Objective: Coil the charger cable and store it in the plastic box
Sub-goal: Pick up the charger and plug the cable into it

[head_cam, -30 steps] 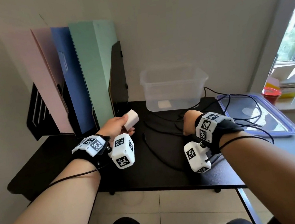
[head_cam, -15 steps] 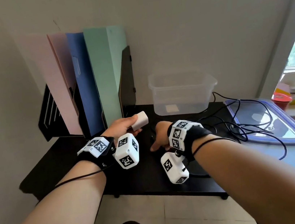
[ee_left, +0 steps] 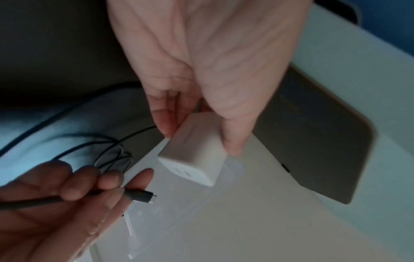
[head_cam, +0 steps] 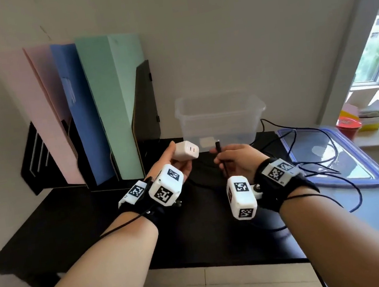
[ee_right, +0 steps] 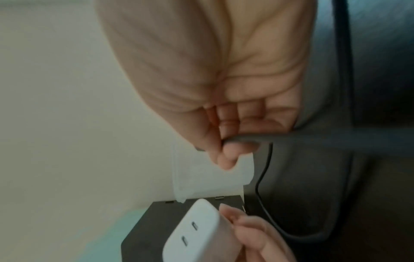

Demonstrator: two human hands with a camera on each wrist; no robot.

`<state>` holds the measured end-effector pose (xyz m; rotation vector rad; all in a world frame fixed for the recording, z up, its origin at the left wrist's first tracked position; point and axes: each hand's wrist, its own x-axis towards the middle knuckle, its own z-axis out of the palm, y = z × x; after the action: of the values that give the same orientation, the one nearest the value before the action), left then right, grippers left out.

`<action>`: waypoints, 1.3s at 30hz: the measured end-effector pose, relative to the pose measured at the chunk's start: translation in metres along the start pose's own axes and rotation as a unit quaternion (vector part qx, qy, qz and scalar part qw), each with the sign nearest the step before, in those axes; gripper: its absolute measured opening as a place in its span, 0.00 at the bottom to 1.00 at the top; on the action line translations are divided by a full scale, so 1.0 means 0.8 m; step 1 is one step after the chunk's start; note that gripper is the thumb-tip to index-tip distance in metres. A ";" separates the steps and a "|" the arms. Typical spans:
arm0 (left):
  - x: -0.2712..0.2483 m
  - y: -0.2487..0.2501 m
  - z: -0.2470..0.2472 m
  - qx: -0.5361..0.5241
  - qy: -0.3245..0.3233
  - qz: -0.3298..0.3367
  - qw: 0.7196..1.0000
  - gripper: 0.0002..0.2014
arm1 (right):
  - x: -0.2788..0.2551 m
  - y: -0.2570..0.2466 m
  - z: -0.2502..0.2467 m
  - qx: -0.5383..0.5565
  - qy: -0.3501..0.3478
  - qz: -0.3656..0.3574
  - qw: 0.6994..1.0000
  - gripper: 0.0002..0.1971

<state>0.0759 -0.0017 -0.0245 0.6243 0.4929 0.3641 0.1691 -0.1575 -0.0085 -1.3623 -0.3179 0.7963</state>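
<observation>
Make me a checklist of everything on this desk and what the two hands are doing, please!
Surface: black desk, against the wall.
Job's things: white charger block held up; clear plastic box open at the back; blue-rimmed lid lying flat.
Clutter: folders in a black file rack.
Grips: left hand holds the charger block; right hand pinches the cable plug, unplugged.
Cables: black cable loose, uncoiled, across the lid.
Surroundings: window sill with red tub.

A white charger block (head_cam: 185, 153) with two ports is held above the black desk (head_cam: 73, 223); the black cable (head_cam: 220, 157), uncoiled, trails rightward. The clear plastic box (head_cam: 219, 117) is set at the desk's back edge.
</observation>
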 end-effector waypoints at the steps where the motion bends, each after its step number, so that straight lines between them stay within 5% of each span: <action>1: 0.003 -0.004 0.004 -0.026 -0.008 -0.002 1.000 0.12 | 0.004 0.001 -0.004 0.007 -0.002 -0.005 1.000 0.11; 11: 0.035 -0.019 -0.001 -0.081 -0.040 0.012 0.996 0.20 | 0.022 0.022 0.008 -0.075 -0.029 -0.066 0.995 0.15; 19: 0.028 -0.024 0.004 -0.021 -0.043 0.037 0.998 0.13 | 0.023 0.026 0.011 -0.129 0.021 -0.131 0.983 0.13; 39: 0.029 -0.025 -0.009 0.050 -0.071 0.071 0.994 0.06 | 0.013 0.021 0.014 -0.188 0.056 -0.131 0.972 0.13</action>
<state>0.0948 -0.0032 -0.0498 0.7789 0.3334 0.4276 0.1638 -0.1424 -0.0242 -1.6703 -0.5675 0.4481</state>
